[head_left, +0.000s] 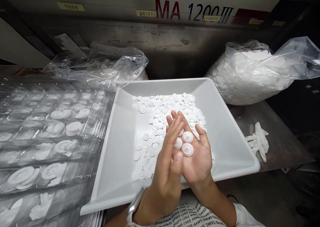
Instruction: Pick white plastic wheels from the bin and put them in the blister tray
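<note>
My right hand [197, 162] is palm up over the tray, fingers stretched out, with several small white plastic gears [187, 150] lying on its palm and fingers. Edge-on beside them is my left hand [166, 163], its fingers straight and its palm turned toward the gears. Some gears are partly covered by the left fingers. Under both hands, a grey-white plastic tray [235, 150] holds a spread of many loose white gears [160, 103], thickest toward the back and middle.
Clear blister trays [57, 133] with white parts are stacked on the left. Clear plastic bags of white parts stand behind, one [112, 66] at the left and a fuller one [250, 73] at the right. A white glove [258, 140] lies on the table, right of the tray.
</note>
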A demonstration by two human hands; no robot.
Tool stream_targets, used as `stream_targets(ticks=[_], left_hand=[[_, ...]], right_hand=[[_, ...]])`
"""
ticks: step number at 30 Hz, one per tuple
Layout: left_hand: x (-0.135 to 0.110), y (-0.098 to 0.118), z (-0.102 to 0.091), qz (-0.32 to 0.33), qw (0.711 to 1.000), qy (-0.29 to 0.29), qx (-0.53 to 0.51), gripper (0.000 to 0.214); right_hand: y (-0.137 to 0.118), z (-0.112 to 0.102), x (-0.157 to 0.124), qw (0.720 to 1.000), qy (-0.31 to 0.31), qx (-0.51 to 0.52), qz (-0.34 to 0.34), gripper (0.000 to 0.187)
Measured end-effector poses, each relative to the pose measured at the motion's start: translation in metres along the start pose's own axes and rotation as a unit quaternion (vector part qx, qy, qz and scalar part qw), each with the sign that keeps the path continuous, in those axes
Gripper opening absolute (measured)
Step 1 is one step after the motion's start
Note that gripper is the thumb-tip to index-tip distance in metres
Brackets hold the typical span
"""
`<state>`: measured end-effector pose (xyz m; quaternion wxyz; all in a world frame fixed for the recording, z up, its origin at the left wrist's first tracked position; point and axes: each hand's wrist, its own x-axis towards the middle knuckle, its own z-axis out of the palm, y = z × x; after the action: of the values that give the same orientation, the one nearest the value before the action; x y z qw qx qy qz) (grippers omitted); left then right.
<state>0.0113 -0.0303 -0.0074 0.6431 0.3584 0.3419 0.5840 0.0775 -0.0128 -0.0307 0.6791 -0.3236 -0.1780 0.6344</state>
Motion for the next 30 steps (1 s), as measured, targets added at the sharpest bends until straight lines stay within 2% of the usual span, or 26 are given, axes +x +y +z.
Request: stream_targets(ticks=[3, 6, 11, 16, 19, 22, 24, 26, 28, 30], left_hand=[[0.004, 0.003, -0.005, -0.033, 0.999, 0.035, -0.024, 0.040], [0.008, 0.008, -0.007, -0.028, 0.996, 0.068, -0.056, 0.041], [0.018, 0.009, -0.012, -0.074, 0.969, 0.128, -0.198, 0.040], [0.028, 0.002, -0.018, -0.146, 0.935, 0.190, -0.260, 0.034], [0.029, 0.000, -0.018, -0.174, 0.925, 0.189, -0.279, 0.035], [0.028, 0.000, -0.016, -0.204, 0.924, 0.155, -0.284, 0.036], [0.027, 0.000, -0.015, -0.223, 0.924, 0.127, -0.282, 0.033], [0.026, -0.003, -0.015, -0.249, 0.922, 0.103, -0.277, 0.027], [0.025, -0.006, -0.016, -0.280, 0.917, 0.082, -0.273, 0.024], [0.021, -0.011, -0.017, -0.301, 0.911, 0.067, -0.275, 0.024]], right_hand=[[-0.003, -0.002, 0.001, 0.996, -0.044, 0.081, 0.002, 0.057], [-0.003, -0.003, -0.001, 0.992, -0.078, 0.095, -0.010, 0.061], [-0.001, -0.002, -0.002, 0.994, -0.080, 0.066, -0.031, 0.064], [0.000, -0.003, -0.001, 0.992, -0.074, 0.098, -0.022, 0.065], [0.002, -0.004, -0.001, 0.987, -0.094, 0.129, -0.022, 0.064], [0.004, -0.004, 0.000, 0.987, -0.104, 0.121, -0.034, 0.063], [0.006, -0.003, -0.001, 0.992, -0.103, 0.044, -0.052, 0.064], [0.009, -0.003, -0.004, 0.984, -0.083, -0.131, -0.093, 0.060], [0.012, -0.002, -0.008, 0.942, -0.048, -0.301, -0.141, 0.050], [0.017, -0.001, -0.013, 0.900, -0.024, -0.395, -0.182, 0.040]])
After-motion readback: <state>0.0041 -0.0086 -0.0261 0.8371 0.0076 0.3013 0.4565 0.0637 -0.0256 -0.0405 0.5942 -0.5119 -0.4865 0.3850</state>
